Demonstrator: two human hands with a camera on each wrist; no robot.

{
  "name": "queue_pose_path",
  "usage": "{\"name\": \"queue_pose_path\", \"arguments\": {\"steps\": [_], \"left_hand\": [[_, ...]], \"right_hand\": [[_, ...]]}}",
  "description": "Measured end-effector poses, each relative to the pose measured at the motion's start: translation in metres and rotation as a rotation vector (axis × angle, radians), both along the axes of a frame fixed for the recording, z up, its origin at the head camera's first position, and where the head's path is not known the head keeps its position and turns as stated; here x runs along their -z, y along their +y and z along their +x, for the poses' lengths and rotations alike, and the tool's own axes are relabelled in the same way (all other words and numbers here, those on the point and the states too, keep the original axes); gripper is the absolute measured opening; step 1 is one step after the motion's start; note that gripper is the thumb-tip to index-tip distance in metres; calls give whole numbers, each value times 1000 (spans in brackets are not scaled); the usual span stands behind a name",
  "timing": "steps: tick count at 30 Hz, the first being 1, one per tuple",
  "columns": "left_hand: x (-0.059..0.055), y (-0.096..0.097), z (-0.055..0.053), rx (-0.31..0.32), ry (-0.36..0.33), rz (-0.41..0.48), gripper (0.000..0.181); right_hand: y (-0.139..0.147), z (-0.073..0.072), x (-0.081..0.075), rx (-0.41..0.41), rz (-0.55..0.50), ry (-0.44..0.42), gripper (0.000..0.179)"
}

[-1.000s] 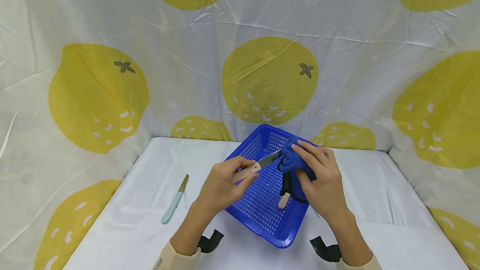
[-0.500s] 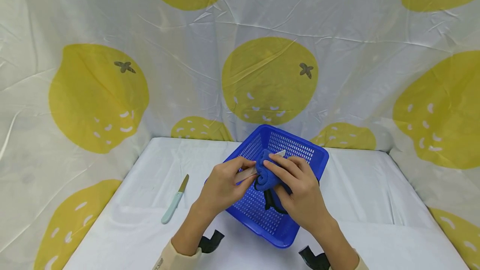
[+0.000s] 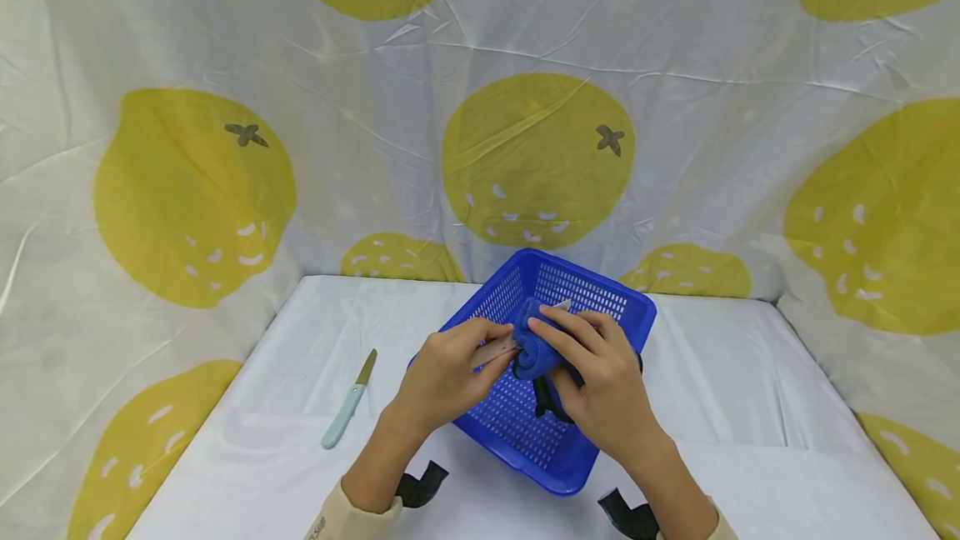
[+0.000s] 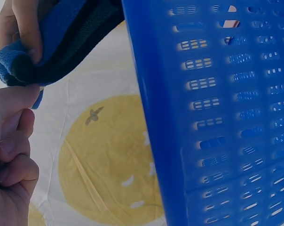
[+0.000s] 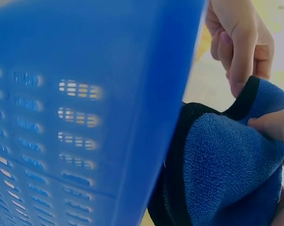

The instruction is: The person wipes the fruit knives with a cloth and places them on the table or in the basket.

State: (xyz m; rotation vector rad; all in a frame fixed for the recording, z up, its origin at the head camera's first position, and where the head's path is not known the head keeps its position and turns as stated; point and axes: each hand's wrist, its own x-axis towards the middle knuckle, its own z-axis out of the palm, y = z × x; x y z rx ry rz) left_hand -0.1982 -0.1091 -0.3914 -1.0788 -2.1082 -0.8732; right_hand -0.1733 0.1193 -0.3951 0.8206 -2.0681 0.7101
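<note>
My left hand [image 3: 446, 365] pinches the pale handle of a knife [image 3: 493, 351] over the blue basket. A blue towel cloth [image 3: 531, 355] with black edging is folded over the blade, whose tip shows beyond the far side of the cloth. My right hand [image 3: 609, 386] grips this cloth around the blade, its fingers on top. In the left wrist view, the cloth [image 4: 62, 35] hangs between both hands beside the basket's wall. The cloth [image 5: 226, 165] fills the lower right of the right wrist view; the knife is hidden there.
Under both hands stands the blue plastic basket [image 3: 641, 319] with slotted walls. A pale pink piece [image 4: 231, 22] shows through its slots. Left of it, a knife with a light green handle [image 3: 342, 417] lies on the white tablecloth [image 3: 277, 407]. A lemon-print curtain [image 3: 367, 132] hangs behind.
My right hand has moved left with the cloth and brought it over the knife's blade, which was bare one second ago. During the last half second both hands have barely shifted.
</note>
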Motion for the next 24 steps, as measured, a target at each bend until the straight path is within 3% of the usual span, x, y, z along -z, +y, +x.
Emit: {"name": "queue_pose_path", "arguments": {"steps": [16, 24], "left_hand": [[-1, -1, 2, 22, -33, 14, 26], [-2, 0, 3, 37, -74, 27, 28]], "right_hand": [[22, -4, -8, 87, -11, -96, 52], [40, -11, -9, 125, -73, -99, 57]]}}
